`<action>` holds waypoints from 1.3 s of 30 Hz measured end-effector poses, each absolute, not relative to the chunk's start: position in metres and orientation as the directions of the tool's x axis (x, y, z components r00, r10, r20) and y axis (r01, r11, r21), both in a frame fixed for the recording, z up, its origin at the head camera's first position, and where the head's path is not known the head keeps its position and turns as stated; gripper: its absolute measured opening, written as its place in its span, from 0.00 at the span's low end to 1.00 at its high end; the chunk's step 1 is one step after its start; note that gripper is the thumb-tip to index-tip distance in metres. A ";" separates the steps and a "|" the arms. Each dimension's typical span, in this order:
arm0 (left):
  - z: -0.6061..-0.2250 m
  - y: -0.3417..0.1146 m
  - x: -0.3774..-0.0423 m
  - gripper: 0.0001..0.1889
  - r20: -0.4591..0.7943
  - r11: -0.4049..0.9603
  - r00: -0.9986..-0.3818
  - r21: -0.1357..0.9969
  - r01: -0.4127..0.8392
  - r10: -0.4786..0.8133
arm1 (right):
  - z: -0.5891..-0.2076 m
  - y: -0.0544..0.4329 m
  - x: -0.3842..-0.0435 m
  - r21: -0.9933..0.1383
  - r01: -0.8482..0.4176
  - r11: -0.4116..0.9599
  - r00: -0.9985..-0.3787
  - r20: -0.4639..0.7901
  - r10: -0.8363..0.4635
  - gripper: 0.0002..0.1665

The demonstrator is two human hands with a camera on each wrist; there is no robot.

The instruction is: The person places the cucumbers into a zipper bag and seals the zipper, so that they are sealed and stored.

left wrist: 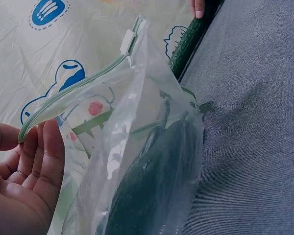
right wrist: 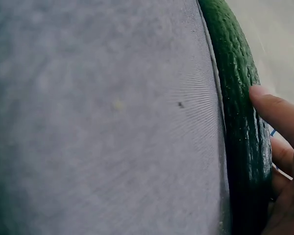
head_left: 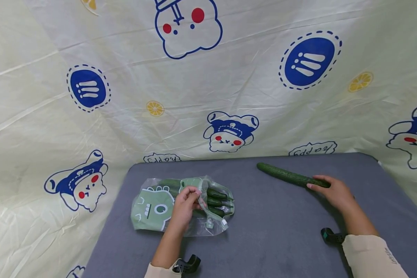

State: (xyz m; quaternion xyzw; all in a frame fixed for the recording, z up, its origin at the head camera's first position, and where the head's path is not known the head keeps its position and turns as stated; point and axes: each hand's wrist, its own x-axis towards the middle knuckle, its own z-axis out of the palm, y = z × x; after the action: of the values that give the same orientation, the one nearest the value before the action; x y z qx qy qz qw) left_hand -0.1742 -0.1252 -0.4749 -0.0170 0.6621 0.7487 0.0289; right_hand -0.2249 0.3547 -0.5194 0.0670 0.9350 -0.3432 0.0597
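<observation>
A clear zip bag [head_left: 208,227] with a green cartoon print lies on the left of the table, several cucumbers [head_left: 213,202] inside it. My left hand [head_left: 184,206] pinches the bag's green-edged mouth between thumb and fingers and lifts it; the left wrist view shows the white slider [left wrist: 128,42] farther along that edge. On the right, a long cucumber [head_left: 281,173] is gripped near its right end by my right hand [head_left: 333,191]. Up close, the right wrist view shows the thumb against the cucumber's dark bumpy skin [right wrist: 240,107]; part of the hand is out of frame.
Grey cloth covers the table [head_left: 264,239]. Behind and beside it hangs a pale sheet [head_left: 180,85] printed with cartoon figures, blue badges and orange slices. A dark device sits on each wrist, the left one [head_left: 187,265] close above the table.
</observation>
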 end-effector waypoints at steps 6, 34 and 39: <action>-0.476 -0.124 -0.174 0.06 -0.064 -0.114 -0.998 0.991 -0.067 0.022 | -0.521 0.358 -0.226 -0.636 0.184 0.749 -0.978 -0.191 0.078 0.50; -0.473 -0.125 -0.174 0.07 -0.058 -0.121 -0.998 0.991 -0.062 0.032 | -0.521 0.351 -0.214 -0.715 0.163 0.680 -0.986 -0.149 0.080 0.45; -0.473 -0.125 -0.174 0.07 -0.057 -0.124 -0.998 0.991 -0.060 0.024 | -0.518 0.343 -0.204 -0.709 0.100 0.698 -0.994 -0.101 0.040 0.45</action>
State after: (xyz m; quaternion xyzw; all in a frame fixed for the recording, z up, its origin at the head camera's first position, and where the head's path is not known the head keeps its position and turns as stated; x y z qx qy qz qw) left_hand -0.1736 -0.1247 -0.4731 -0.0135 0.6614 0.7494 0.0280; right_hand -0.2044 0.3434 -0.5179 0.0380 0.9207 -0.3865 0.0388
